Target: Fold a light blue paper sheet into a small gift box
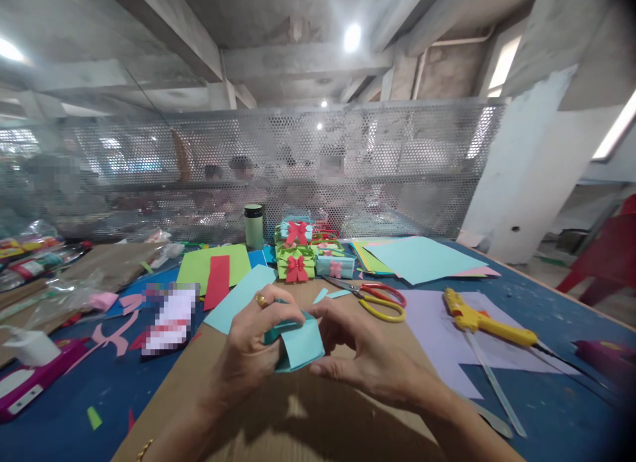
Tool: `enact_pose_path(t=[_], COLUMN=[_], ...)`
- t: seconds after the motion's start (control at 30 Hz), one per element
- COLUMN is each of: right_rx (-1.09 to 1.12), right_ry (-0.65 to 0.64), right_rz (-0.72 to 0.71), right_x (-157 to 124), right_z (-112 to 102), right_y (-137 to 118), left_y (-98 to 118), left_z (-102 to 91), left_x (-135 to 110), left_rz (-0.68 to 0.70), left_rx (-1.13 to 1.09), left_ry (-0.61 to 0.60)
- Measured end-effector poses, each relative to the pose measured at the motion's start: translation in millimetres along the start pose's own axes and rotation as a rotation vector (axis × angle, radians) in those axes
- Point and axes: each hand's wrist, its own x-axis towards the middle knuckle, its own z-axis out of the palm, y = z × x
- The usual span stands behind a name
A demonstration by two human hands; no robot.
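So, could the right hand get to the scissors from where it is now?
Probably yes. The scissors lie just beyond the right hand, with nothing between them. Its fingers are pinching the blue paper, though, so it would have to let go first.

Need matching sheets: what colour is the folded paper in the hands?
Turquoise blue; the folded paper shows best in the head view.
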Motion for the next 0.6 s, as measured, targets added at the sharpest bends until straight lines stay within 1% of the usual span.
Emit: enact_pose_path(t=[0.1,0.2,0.4,0.5,0.6], right_rx=[-0.009,-0.031,-0.110,-0.102,-0.090], right_ry=[0.005,-0.001,-0.001,-0.018,-0.013], right_rz=[-0.016,-0.013,-0.009,-0.018,-0.027], right_x=[0.7,0.2,-0.6,0.2,0.8], right_z=[-0.4,-0.5,-0.7,-1.6,-1.8], right_y=[0.2,-0.6,-5.4,-6.8,-5.7], left_y=[0.8,2.4,1.6,-1.1,-3.2], left_z=[0.9,0.1,-1.7,-2.2,-2.2], left_x=[-0.9,-0.5,-0.1,-1.9,-2.9], left_rz=[-0.030,-0.054,-0.042,-0.059,-0.051], left_rx=[-0.022,0.014,0.083,0.135,0.130], left_ry=[0.000,-0.005,-0.024,-0.033,-0.030])
